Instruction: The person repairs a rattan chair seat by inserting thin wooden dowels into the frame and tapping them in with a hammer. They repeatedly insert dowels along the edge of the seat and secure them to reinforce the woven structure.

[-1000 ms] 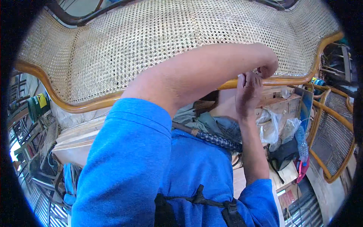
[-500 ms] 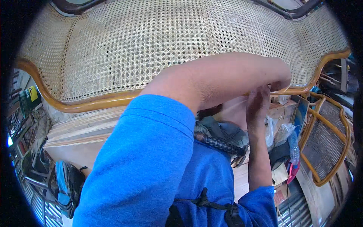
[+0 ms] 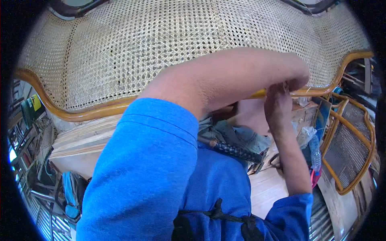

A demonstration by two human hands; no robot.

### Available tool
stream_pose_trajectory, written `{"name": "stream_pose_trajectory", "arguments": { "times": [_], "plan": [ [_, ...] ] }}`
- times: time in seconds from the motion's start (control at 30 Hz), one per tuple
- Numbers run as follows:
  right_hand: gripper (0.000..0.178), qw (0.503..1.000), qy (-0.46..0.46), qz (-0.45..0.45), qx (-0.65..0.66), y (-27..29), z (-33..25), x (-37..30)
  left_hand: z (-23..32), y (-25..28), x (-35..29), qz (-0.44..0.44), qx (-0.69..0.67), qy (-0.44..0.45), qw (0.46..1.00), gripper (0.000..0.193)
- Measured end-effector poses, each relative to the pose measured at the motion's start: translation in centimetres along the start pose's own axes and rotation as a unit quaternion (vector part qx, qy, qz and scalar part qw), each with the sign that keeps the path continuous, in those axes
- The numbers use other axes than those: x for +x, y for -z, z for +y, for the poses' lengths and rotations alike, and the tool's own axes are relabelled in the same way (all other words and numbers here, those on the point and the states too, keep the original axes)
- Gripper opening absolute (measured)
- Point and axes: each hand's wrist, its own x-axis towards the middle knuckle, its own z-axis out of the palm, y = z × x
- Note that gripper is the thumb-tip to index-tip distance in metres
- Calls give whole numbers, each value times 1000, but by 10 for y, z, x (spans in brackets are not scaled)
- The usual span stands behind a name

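A woven cane panel (image 3: 161, 44) fills the far part of the head view, bordered by a curved, varnished wooden frame (image 3: 92, 109). My left arm reaches across it to the right, and my left hand (image 3: 298, 74) is bent down over the near edge of the frame. Just below, my right hand (image 3: 278, 100) comes up from the lower right and meets it at the same edge. Both hands look closed, with fingers curled together. Whatever they pinch is hidden behind the left hand and too small to make out.
Stacked wooden boards (image 3: 86, 134) lie under the panel at left. Near my lap are crumpled grey-green cloth (image 3: 241, 136) and a black-and-white patterned rod-like thing (image 3: 235, 150). At right stand a clear plastic bottle (image 3: 315, 154) and a smaller cane-panelled frame (image 3: 350, 138).
My right forearm and elbow have swung outward to the right. My left upper arm has shifted slightly left, while both hands remain together at the frame's edge.
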Motion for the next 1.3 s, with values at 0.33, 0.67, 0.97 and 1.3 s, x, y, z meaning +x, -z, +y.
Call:
{"name": "stream_pose_trajectory", "arguments": {
  "times": [0.33, 0.67, 0.97, 1.3],
  "plan": [
    [40, 888, 0, -261, 379, 26, -105, -65, 9, 3, -18, 35, 30, 31, 998, 42],
    [27, 851, -246, -212, 412, 97, -31, -119, -21, -12, -15, 128, -74, -41, 988, 35],
    [28, 862, -303, -166, 370, 78, -6, -91, -41, -26, 0, 128, -231, -49, 963, 23],
    [23, 899, -263, -92, 337, 72, -15, -91, -44, -27, 3, 109, -235, -69, 963, 26]
  ]
}}
